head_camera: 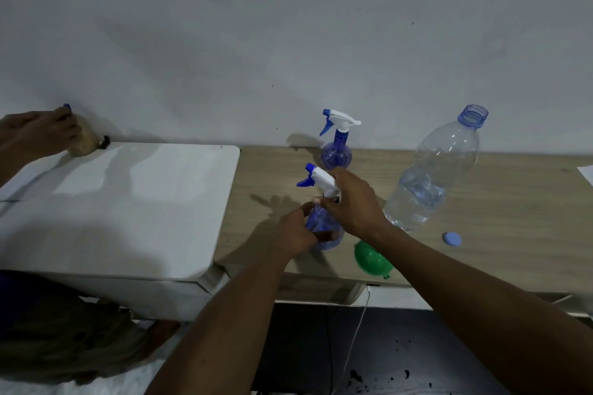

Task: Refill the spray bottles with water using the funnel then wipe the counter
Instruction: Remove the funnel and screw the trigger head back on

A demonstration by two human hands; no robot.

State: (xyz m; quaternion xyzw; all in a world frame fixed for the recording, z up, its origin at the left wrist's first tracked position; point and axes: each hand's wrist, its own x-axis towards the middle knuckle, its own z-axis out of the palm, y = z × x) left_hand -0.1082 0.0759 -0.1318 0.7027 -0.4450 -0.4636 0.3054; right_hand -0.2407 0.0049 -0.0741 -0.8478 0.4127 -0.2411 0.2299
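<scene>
- Gripping the near spray bottle (322, 228) by its round blue body, the left hand (296, 234) has its fingers curled closed around the lower part, steadying it upright on the wooden counter (481, 218).
- At that bottle's neck the right hand (351, 202) is closed, thumb and fingertips pinched on the collar just under the white trigger head (319, 178), whose blue nozzle and lever point left.
- A second spray bottle (337, 141) stands upright behind the first, close to the wall (288, 26), untouched, its white-and-blue trigger head in place.
- To the right of both hands stands a large clear water bottle (433, 170), uncapped and partly filled; it looks tilted in the wide-angle view.
- Its light blue cap (451, 238) lies flat on the counter, near the bottle's base and apart from it.
- The green funnel (372, 258) lies on its side at the counter's front edge, just below the right wrist, partly hidden by the forearm.
- Left of the counter sits a white cabinet top (128, 202), touching the counter's edge.
- At the far left, another person's hand (41, 135) rests over a tan object (85, 144) at the cabinet's back corner; what that object is cannot be told.
- A thin white cable (359, 330) hangs below the counter's front edge.
</scene>
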